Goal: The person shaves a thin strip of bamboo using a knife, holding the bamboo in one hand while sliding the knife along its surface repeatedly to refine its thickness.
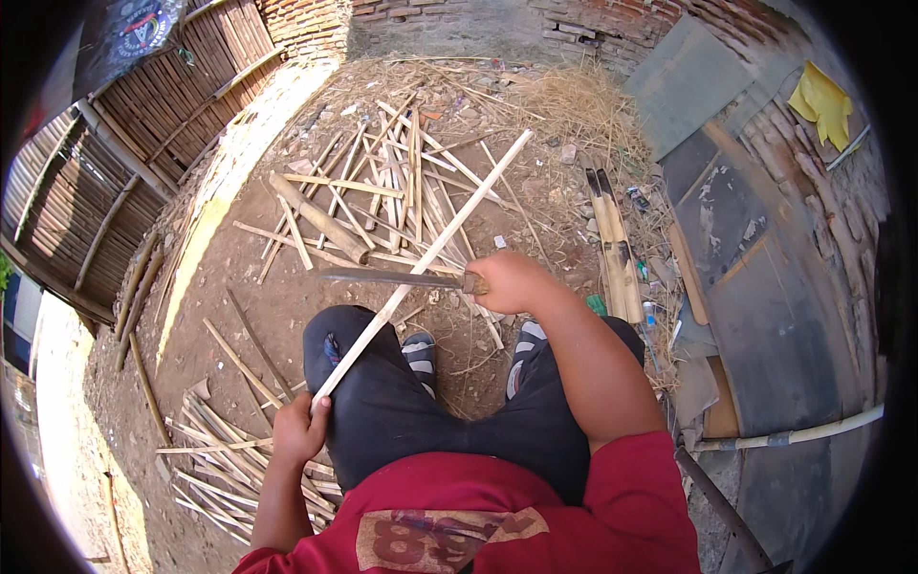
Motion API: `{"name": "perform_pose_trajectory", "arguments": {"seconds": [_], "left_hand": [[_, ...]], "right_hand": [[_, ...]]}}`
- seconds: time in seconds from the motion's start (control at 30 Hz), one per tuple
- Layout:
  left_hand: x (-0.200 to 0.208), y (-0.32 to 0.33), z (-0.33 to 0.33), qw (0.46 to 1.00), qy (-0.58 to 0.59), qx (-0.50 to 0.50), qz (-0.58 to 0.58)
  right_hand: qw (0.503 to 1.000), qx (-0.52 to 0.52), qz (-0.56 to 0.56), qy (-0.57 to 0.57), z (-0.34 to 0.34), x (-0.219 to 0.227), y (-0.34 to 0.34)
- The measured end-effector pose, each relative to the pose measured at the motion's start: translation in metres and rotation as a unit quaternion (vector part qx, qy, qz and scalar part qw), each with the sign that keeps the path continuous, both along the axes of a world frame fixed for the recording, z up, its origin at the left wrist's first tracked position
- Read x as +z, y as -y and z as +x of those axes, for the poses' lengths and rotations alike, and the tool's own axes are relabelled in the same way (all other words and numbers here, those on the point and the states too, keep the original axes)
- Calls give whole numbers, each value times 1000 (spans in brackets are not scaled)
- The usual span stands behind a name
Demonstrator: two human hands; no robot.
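Note:
My left hand (300, 427) is closed round the near end of a long pale bamboo strip (456, 239), beside my left thigh. From there the strip slants up and away to the right, over my left knee. My right hand (516, 282) grips the wooden handle of a machete (387, 277), in front of my knees. Its dark blade points left and crosses the strip near the middle; whether the edge bites into the strip, I cannot tell.
Many loose bamboo strips (390, 187) lie heaped ahead, with a thick bamboo pole (320, 218) among them. Another pile of strips (229, 469) is at my left. Split bamboo pieces (615, 249) lie to the right, near dark panels (755, 277). A brick wall (459, 33) stands behind.

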State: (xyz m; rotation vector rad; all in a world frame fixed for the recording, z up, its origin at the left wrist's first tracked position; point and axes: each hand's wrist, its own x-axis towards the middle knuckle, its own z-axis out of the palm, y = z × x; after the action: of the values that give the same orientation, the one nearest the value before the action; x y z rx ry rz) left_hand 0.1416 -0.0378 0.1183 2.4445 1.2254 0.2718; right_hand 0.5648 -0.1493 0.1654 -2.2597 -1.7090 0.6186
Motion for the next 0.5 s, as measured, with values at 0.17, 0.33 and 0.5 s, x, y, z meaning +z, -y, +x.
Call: {"name": "perform_pose_trajectory", "arguments": {"seconds": [0.17, 0.33, 0.5], "left_hand": [[3, 3, 1, 1000, -4, 6, -5], [0, 2, 3, 1000, -13, 12, 6], [0, 1, 1, 1000, 1, 4, 12]], "right_hand": [[997, 74, 1, 5, -18, 13, 4], [984, -149, 66, -65, 51, -25, -4], [978, -177, 85, -66, 43, -20, 2]]}}
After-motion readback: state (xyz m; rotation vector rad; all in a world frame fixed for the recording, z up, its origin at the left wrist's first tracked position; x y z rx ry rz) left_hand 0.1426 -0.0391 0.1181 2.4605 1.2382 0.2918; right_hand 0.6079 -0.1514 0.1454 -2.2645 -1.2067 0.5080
